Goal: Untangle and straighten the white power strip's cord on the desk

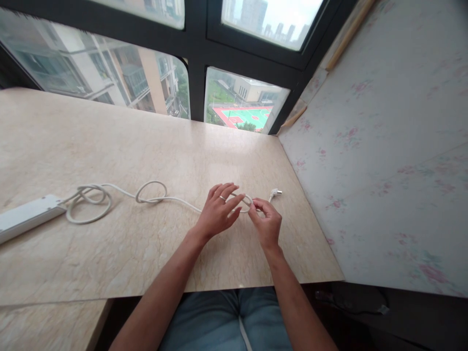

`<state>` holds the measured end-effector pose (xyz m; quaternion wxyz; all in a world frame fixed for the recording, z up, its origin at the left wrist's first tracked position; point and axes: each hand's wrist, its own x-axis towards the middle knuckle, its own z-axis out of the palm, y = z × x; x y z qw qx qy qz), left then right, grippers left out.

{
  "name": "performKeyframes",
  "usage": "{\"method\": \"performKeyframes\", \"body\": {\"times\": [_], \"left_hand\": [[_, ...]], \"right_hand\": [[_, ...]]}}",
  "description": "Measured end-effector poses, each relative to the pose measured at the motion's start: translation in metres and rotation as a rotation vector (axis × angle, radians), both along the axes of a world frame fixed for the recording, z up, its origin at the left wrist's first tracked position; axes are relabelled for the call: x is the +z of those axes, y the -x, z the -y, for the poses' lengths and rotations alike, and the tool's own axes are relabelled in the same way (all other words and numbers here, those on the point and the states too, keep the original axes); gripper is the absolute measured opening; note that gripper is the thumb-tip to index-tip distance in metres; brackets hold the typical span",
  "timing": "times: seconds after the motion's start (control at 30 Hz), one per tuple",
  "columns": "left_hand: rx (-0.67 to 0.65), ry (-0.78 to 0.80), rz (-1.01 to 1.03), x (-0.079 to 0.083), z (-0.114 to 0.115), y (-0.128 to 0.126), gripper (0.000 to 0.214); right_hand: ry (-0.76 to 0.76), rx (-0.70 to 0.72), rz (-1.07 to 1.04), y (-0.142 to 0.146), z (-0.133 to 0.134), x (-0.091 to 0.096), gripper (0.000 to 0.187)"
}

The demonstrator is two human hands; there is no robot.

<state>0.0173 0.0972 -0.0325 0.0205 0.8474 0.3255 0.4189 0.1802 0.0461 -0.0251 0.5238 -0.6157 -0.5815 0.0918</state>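
A white power strip (27,216) lies at the left edge of the beige marble-look table (146,146). Its white cord (146,195) runs rightward in loose loops and ends in a white plug (275,193). My left hand (218,210) rests on a small loop of the cord near the plug, its fingers curled over it, with a ring on one finger. Just to its right, my right hand (266,222) pinches the same stretch of cord between thumb and fingertips. The loop under my hands is partly hidden.
Large dark-framed windows (197,63) line the far edge of the table. A floral-papered wall (383,146) closes the right side. The table's front edge ends just above my jeans-clad lap (223,317). A dark cable (347,304) lies on the floor at the lower right.
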Motion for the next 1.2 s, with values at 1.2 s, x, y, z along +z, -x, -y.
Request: {"method": "performKeyframes", "body": {"times": [1.2], "left_hand": [[-0.256, 0.912, 1.925, 0.016, -0.027, 0.053, 0.011]], "right_hand": [[0.654, -0.061, -0.526, -0.018, -0.009, -0.016, 0.037]]}}
